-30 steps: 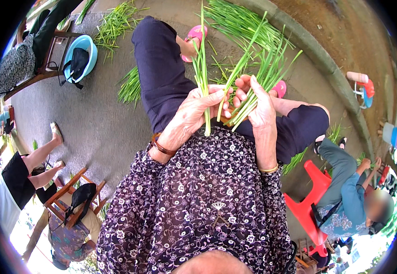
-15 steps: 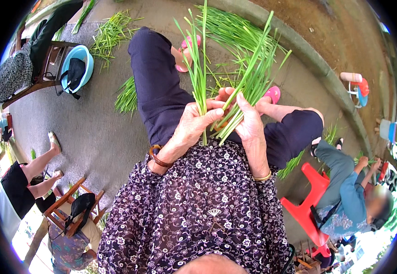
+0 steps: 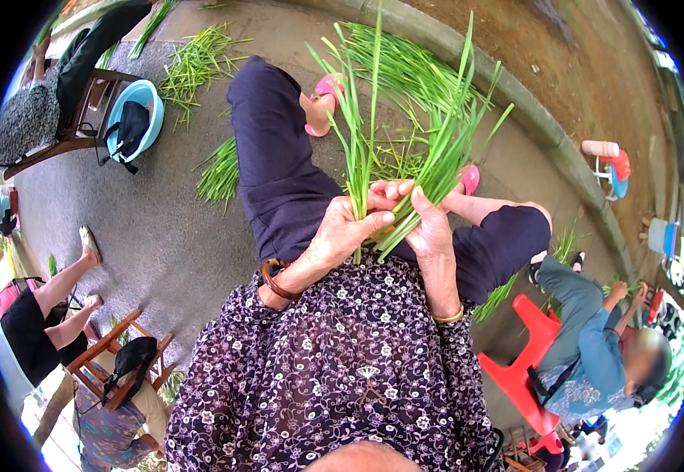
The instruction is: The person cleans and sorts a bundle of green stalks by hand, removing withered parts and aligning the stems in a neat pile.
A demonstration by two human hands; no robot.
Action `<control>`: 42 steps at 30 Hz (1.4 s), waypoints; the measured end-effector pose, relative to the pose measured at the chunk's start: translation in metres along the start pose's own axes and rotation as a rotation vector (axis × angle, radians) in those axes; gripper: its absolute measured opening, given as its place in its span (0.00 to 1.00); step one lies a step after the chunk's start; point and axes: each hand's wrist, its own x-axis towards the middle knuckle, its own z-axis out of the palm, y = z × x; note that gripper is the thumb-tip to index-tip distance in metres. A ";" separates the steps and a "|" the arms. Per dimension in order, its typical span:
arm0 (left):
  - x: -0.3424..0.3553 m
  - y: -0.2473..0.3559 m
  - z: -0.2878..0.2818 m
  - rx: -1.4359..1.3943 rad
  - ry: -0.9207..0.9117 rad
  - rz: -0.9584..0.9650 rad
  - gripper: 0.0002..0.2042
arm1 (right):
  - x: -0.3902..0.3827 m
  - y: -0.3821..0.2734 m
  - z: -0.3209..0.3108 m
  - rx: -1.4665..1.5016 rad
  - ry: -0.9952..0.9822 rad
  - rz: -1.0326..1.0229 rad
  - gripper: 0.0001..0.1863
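As far as the left hand goes in the head view: it's wrapped snugly around a slim green bunch, stalks pinched between thumb and fingers.
Right hand: also closed up, curled round a fuller leafy bunch, thumb laid on top.
Where the bunches are: both held just above the lap, stalk ends pointed at the patterned blouse; whether they touch each other can't really be told.
Ground greens: a big pile is spread beside the curb.
Blue basin: a black bag is tucked inside.
Red stool: seen right beside a co-worker dressed in teal.
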 end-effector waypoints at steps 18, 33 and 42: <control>0.093 0.068 -0.025 -0.179 0.163 0.180 0.12 | -0.027 -0.042 -0.009 0.317 -0.314 0.267 0.14; 0.087 0.089 -0.033 -0.330 -0.033 0.199 0.10 | -0.033 -0.040 -0.003 0.314 -0.331 0.357 0.14; 0.091 0.086 -0.047 -0.155 0.100 0.292 0.07 | -0.038 -0.043 0.001 0.309 -0.249 0.374 0.14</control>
